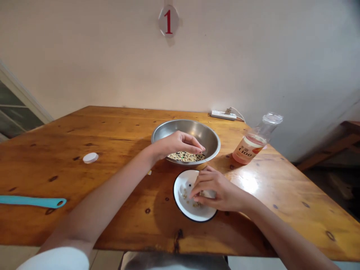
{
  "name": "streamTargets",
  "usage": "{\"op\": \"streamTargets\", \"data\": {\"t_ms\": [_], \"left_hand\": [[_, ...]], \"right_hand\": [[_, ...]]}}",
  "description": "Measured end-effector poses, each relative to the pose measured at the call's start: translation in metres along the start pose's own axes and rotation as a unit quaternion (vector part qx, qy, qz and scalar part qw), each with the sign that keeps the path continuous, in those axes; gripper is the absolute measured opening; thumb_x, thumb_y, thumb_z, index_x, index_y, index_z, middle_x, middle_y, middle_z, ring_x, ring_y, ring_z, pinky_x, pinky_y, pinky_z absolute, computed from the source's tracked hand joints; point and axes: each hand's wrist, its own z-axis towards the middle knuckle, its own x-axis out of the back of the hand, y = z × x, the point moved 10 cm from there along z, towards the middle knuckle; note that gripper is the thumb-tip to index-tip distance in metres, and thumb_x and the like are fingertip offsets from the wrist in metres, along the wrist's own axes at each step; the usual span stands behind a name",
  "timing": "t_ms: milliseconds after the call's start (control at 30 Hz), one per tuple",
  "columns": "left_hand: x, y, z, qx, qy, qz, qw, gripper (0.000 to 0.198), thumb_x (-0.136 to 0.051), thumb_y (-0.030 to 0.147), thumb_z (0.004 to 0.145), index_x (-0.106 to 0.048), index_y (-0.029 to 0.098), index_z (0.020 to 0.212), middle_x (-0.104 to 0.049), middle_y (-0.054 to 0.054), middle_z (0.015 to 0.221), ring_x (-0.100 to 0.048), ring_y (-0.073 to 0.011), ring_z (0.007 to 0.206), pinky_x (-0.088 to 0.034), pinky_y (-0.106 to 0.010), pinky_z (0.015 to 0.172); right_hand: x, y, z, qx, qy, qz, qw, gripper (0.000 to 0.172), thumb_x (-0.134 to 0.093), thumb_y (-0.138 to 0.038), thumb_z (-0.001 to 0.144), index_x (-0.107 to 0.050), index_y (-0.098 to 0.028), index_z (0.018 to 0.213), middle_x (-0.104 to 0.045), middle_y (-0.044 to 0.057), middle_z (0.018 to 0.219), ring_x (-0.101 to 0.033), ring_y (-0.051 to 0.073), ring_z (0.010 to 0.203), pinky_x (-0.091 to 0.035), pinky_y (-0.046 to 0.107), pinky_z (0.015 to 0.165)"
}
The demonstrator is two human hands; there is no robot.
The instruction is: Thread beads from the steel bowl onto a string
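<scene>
A stainless steel bowl [210, 139] holds many pale beans [184, 156] with dark and a few green ones among them. My left hand [180, 144] reaches over it from the left, thumb and fingers pinched together above the beans; what they hold, if anything, is too small to name. Nearer to me lies a white dish [197, 215] with a dark rim. Several pale beans [185, 193] and a black bean [190, 185] are in it. Over the dish's right side, my right hand [215, 191] has its fingertips closed down by the beans; their contents are hidden.
An uncapped bottle of pink drink [249, 148] stands right of the bowl. A white cap [90, 158] and a turquoise handle [33, 201] lie to the left on the wooden table [126, 213]. Near the wall is a power strip [223, 115] with a plug.
</scene>
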Motion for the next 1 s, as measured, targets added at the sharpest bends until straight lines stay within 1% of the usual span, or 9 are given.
{"op": "streamTargets", "data": {"t_ms": [133,267,367,500,667,733,833,900,1000], "left_hand": [[-0.001,0.000,0.001,-0.003,0.008,-0.044,0.999,0.021,-0.075,0.029,0.069,-0.069,0.015,0.083,-0.071,-0.006,0.097,-0.065,-0.0144,0.092,-0.049,-0.031,0.088],[-0.001,0.002,-0.001,0.001,0.021,-0.083,0.996,0.019,-0.074,0.026,0.070,-0.065,0.014,0.081,-0.071,-0.004,0.091,-0.066,-0.0117,0.084,-0.051,-0.029,0.082],[-0.002,0.004,-0.002,0.011,0.016,-0.079,0.997,0.017,-0.073,0.025,0.071,-0.064,0.014,0.081,-0.071,-0.004,0.087,-0.065,-0.0112,0.081,-0.051,-0.028,0.080],[-0.002,0.003,-0.002,0.028,0.015,-0.076,0.997,0.016,-0.074,0.023,0.070,-0.064,0.013,0.079,-0.070,-0.002,0.082,-0.065,-0.0098,0.078,-0.052,-0.027,0.079],[-0.004,0.004,-0.002,0.030,0.015,-0.074,0.997,0.016,-0.074,0.022,0.071,-0.064,0.013,0.079,-0.069,-0.002,0.078,-0.064,-0.0093,0.074,-0.052,-0.027,0.078],[-0.005,0.004,-0.002,0.027,0.009,-0.081,0.996,0.016,-0.074,0.023,0.071,-0.065,0.013,0.079,-0.069,-0.002,0.078,-0.064,-0.0090,0.073,-0.052,-0.027,0.078],[-0.007,0.003,-0.001,0.024,0.004,-0.091,0.996,0.017,-0.075,0.025,0.070,-0.065,0.013,0.079,-0.069,-0.001,0.078,-0.063,-0.0091,0.073,-0.051,-0.026,0.076],[-0.009,0.002,-0.001,0.024,-0.001,-0.094,0.995,0.018,-0.075,0.026,0.070,-0.065,0.014,0.079,-0.068,-0.001,0.078,-0.063,-0.0092,0.074,-0.051,-0.025,0.076],[-0.014,-0.001,0.000,0.023,-0.016,-0.091,0.995,0.019,-0.075,0.028,0.070,-0.066,0.014,0.080,-0.068,-0.002,0.079,-0.062,-0.0088,0.074,-0.050,-0.025,0.076]], "right_hand": [[-0.002,0.001,-0.001,0.005,-0.005,-0.001,1.000,0.011,-0.058,-0.022,0.087,-0.069,-0.021,0.089,-0.070,0.000,0.085,-0.058,0.013,0.082,-0.031,0.031,0.079],[-0.004,-0.001,-0.003,0.012,-0.016,-0.005,1.000,0.013,-0.059,-0.024,0.088,-0.071,-0.024,0.093,-0.071,-0.001,0.087,-0.057,0.013,0.081,-0.030,0.032,0.078],[-0.005,0.000,-0.003,0.006,-0.024,-0.011,1.000,0.014,-0.059,-0.027,0.088,-0.072,-0.025,0.092,-0.072,-0.001,0.085,-0.057,0.014,0.081,-0.030,0.032,0.079],[-0.004,0.000,-0.003,0.003,-0.019,-0.017,1.000,0.013,-0.061,-0.028,0.088,-0.073,-0.024,0.090,-0.072,0.000,0.083,-0.057,0.014,0.080,-0.032,0.032,0.078],[0.001,0.000,-0.002,0.016,0.010,-0.005,1.000,0.012,-0.059,-0.024,0.088,-0.071,-0.022,0.090,-0.072,0.001,0.084,-0.058,0.014,0.078,-0.036,0.032,0.076],[0.007,0.000,-0.003,0.022,0.046,0.008,0.999,0.013,-0.058,-0.025,0.088,-0.070,-0.020,0.087,-0.072,0.003,0.081,-0.059,0.014,0.074,-0.039,0.030,0.074],[0.025,0.001,-0.010,0.020,0.141,0.014,0.990,0.017,-0.056,-0.027,0.090,-0.066,-0.018,0.080,-0.069,0.003,0.071,-0.058,0.013,0.065,-0.042,0.026,0.065],[0.042,0.003,-0.018,0.002,0.224,-0.006,0.975,0.020,-0.054,-0.028,0.090,-0.063,-0.017,0.075,-0.066,0.003,0.065,-0.056,0.013,0.059,-0.042,0.024,0.058],[0.064,0.010,-0.034,-0.040,0.348,-0.042,0.936,0.020,-0.055,-0.027,0.089,-0.056,-0.018,0.071,-0.057,0.000,0.060,-0.051,0.011,0.052,-0.039,0.023,0.050]]}}
